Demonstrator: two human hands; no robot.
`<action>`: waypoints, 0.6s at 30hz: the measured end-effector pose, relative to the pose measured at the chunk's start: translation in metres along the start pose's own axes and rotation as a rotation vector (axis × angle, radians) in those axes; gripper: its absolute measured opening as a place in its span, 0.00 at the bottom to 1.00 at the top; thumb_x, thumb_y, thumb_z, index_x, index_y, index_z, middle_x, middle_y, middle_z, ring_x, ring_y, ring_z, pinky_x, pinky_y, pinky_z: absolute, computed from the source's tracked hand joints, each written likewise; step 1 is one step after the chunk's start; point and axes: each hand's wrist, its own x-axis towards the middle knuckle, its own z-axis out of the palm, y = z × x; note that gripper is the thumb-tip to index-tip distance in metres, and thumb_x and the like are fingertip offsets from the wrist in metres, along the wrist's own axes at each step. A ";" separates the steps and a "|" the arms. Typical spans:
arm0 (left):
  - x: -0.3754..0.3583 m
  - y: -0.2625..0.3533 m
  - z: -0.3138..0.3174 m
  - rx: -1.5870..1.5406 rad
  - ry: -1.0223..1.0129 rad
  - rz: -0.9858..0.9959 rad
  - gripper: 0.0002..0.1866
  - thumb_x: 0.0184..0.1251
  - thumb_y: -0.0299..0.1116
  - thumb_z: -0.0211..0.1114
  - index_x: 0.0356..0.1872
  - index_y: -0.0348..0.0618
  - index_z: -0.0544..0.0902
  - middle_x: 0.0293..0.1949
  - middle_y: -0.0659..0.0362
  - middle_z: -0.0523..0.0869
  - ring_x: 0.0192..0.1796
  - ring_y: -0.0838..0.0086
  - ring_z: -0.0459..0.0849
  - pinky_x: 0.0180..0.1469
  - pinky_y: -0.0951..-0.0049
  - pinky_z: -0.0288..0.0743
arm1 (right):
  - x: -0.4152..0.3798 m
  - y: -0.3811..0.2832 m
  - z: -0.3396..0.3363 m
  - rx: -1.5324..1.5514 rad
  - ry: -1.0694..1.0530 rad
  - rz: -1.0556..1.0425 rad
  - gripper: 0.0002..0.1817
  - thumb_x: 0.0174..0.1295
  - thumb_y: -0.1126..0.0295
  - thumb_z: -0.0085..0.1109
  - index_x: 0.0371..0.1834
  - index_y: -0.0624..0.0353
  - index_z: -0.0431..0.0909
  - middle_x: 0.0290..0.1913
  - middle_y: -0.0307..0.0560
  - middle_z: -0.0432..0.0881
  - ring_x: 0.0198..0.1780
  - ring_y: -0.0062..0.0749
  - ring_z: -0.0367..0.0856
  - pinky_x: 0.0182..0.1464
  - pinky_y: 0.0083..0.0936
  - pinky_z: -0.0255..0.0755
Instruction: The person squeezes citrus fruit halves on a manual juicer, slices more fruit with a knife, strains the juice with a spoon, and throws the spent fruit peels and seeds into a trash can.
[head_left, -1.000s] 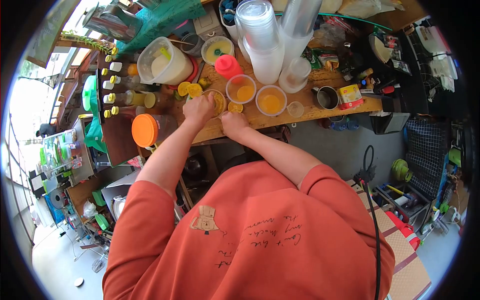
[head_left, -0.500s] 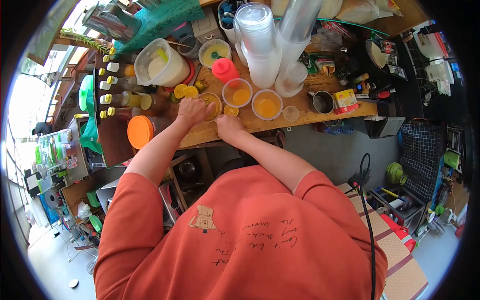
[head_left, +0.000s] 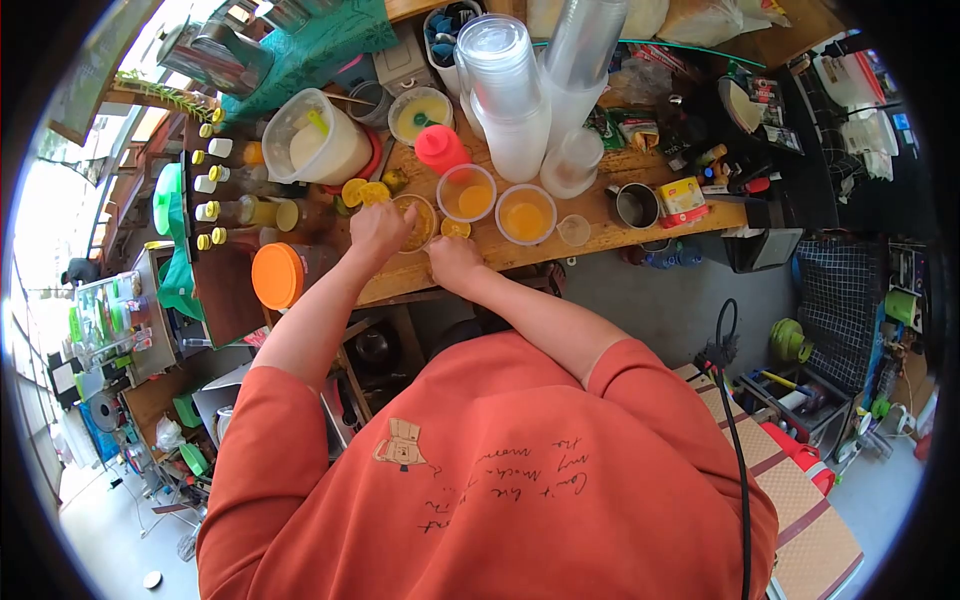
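Observation:
Over the left side of a round, shallow dish point(head_left: 414, 224) with orange pulp is my left hand point(head_left: 380, 230), its fingers bent and closed; what they grip is hidden. My right hand point(head_left: 456, 264) is closed low at the dish's right side, and whatever is inside it cannot be made out. Just beyond my right hand lies a cut orange half point(head_left: 456, 229). More cut orange halves point(head_left: 373, 193) lie beyond my left hand. Two clear tubs with orange liquid, one farther back point(head_left: 466, 194) and one nearer point(head_left: 526, 215), stand to the right of the dish.
Behind are a red squeeze bottle point(head_left: 441, 149), a large white tub point(head_left: 318, 145) and tall stacks of clear cups point(head_left: 515, 120). Right are a small clear cup point(head_left: 574, 231) and a metal mug point(head_left: 634, 206). An orange-lidded jar point(head_left: 278, 276) and several bottles stand left.
My left hand has shifted a little left and toward me over the dish. The whole view has shifted slightly. My right hand stays beside the dish.

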 end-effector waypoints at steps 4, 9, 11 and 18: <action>0.005 -0.009 0.010 0.058 0.004 0.193 0.29 0.72 0.55 0.53 0.24 0.40 0.88 0.25 0.46 0.88 0.30 0.52 0.89 0.34 0.53 0.81 | 0.000 0.000 0.001 -0.014 0.005 -0.004 0.11 0.60 0.73 0.54 0.38 0.63 0.85 0.41 0.56 0.88 0.44 0.50 0.88 0.47 0.43 0.81; 0.003 -0.012 0.024 0.111 0.200 0.437 0.26 0.71 0.47 0.55 0.16 0.44 0.84 0.21 0.48 0.86 0.24 0.53 0.86 0.30 0.55 0.80 | -0.001 0.000 0.006 -0.008 -0.004 -0.005 0.11 0.60 0.73 0.54 0.39 0.63 0.86 0.41 0.56 0.88 0.45 0.51 0.88 0.47 0.43 0.81; -0.004 -0.006 0.038 0.046 0.231 0.252 0.26 0.72 0.48 0.54 0.17 0.44 0.85 0.21 0.48 0.86 0.25 0.53 0.87 0.31 0.54 0.80 | -0.003 -0.002 0.008 -0.004 -0.018 -0.004 0.11 0.61 0.73 0.54 0.39 0.63 0.86 0.41 0.57 0.88 0.45 0.51 0.88 0.48 0.43 0.81; 0.000 -0.008 0.017 0.094 0.051 0.234 0.29 0.73 0.52 0.50 0.20 0.44 0.87 0.23 0.48 0.87 0.29 0.54 0.88 0.34 0.52 0.80 | -0.002 -0.001 0.011 0.031 0.000 -0.014 0.09 0.56 0.73 0.58 0.37 0.65 0.83 0.41 0.60 0.86 0.44 0.54 0.87 0.47 0.45 0.81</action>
